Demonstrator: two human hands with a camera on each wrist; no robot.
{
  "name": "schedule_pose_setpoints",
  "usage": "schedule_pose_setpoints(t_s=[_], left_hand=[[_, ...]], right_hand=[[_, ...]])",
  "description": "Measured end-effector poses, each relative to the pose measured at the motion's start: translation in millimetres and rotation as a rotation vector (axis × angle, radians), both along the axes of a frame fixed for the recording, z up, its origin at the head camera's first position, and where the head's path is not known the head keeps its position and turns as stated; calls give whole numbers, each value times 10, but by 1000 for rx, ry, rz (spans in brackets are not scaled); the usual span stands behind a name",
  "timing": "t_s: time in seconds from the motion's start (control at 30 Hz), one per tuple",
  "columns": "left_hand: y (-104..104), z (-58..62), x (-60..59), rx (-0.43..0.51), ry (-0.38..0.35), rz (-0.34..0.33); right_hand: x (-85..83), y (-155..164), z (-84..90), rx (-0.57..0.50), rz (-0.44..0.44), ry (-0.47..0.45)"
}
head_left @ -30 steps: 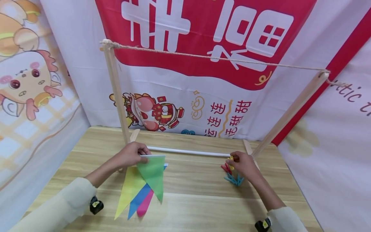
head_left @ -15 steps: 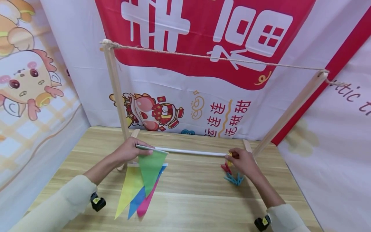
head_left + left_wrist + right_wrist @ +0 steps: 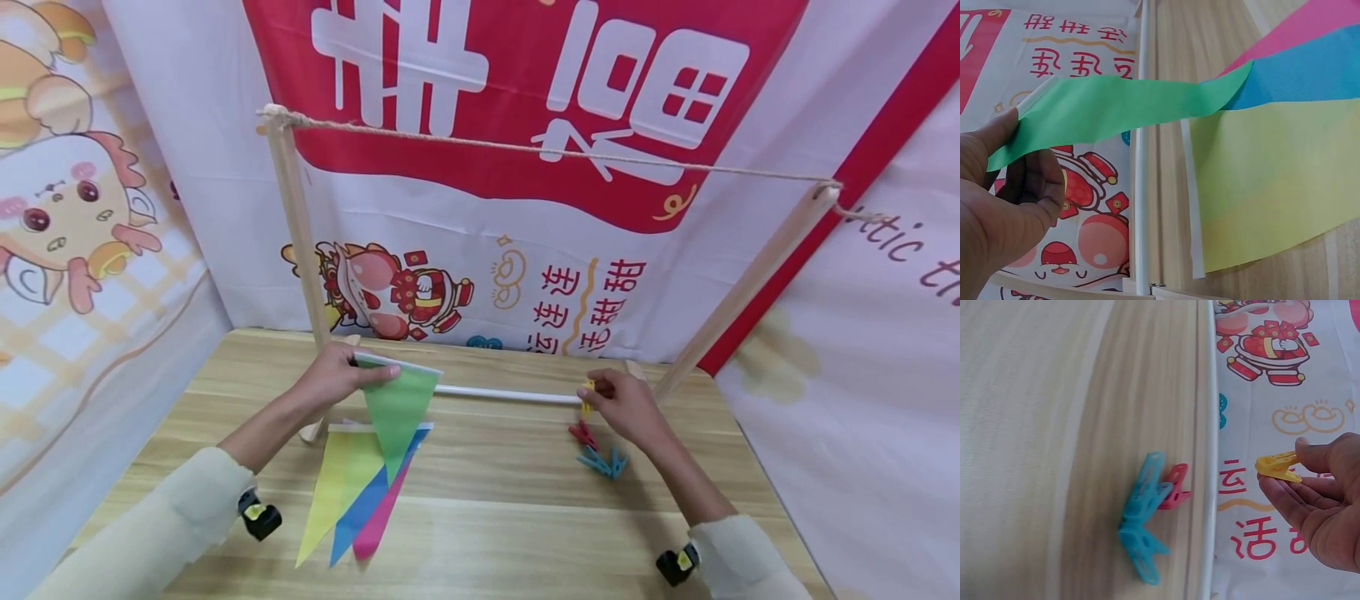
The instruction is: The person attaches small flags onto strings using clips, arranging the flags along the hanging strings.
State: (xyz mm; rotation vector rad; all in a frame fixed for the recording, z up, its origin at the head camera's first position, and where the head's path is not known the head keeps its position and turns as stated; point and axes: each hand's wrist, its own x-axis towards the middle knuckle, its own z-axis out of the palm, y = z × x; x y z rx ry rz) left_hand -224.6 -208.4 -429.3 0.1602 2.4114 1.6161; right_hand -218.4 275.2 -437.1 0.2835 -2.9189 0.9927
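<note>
A green triangular pennant [image 3: 397,408] hangs point-down from my left hand [image 3: 341,379], which pinches its white-edged top between thumb and fingers. Below it lie a yellow pennant [image 3: 1272,181], a blue pennant [image 3: 1304,72] and a pink pennant [image 3: 1310,31], partly overlapping on the table. On the right, my right hand [image 3: 624,408] pinches a yellow clothespin [image 3: 1277,465] between thumb and fingertips, raised off the table. Under that hand rest a red clothespin [image 3: 1175,487] and two blue clothespins [image 3: 1142,494].
A twine line [image 3: 480,143] is strung between a left wooden post [image 3: 296,225] and a right wooden post [image 3: 750,287]. Low between the posts runs a white rod [image 3: 510,395]. Printed cloth [image 3: 450,250] hangs behind the wooden table [image 3: 525,533].
My left hand has lifted the green pennant up and slightly right, off the other pennants. My right hand has raised the yellow clothespin a little from beside the others.
</note>
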Motion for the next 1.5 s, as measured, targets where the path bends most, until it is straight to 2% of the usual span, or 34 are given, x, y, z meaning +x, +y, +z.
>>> schedule_pose_setpoints(t_s=[0.2, 0.4, 0.6, 0.87, 1.1, 1.27, 1.5], left_hand=[[11, 67, -48, 60, 11, 9], [33, 135, -83, 92, 65, 42], [67, 207, -118, 119, 94, 69], [100, 333, -173, 228, 84, 106], [154, 444, -199, 267, 132, 112], [193, 515, -211, 289, 126, 118], [230, 611, -228, 319, 81, 153]], right_hand=[[-55, -31, 138, 5, 38, 17], [-101, -88, 296, 3, 65, 42], [-121, -143, 445, 33, 59, 60], [-144, -232, 612, 14, 47, 58], [-171, -345, 762, -3, 79, 59], [-193, -391, 865, -12, 94, 89], [-225, -461, 992, -31, 109, 97]])
